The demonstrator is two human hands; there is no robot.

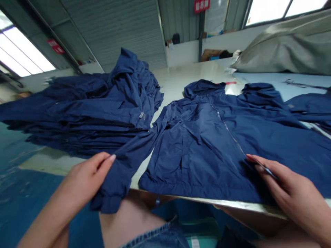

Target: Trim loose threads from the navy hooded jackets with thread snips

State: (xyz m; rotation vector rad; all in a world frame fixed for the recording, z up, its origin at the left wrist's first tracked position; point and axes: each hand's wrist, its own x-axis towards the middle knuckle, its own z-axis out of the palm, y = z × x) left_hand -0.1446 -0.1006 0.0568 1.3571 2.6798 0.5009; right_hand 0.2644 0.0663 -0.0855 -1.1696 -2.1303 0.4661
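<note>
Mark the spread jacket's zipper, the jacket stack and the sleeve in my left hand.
zipper (227, 128): head view, midway along it
jacket stack (85, 113): head view, top jacket's fabric
sleeve (117, 177): head view, forearm part beside left hand (82, 181)

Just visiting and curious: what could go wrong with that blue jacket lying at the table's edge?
The sleeve in the left hand hangs over the table edge; a tug might drag the jacket off. The stack of jackets beside it looks uneven and could slump.
</note>
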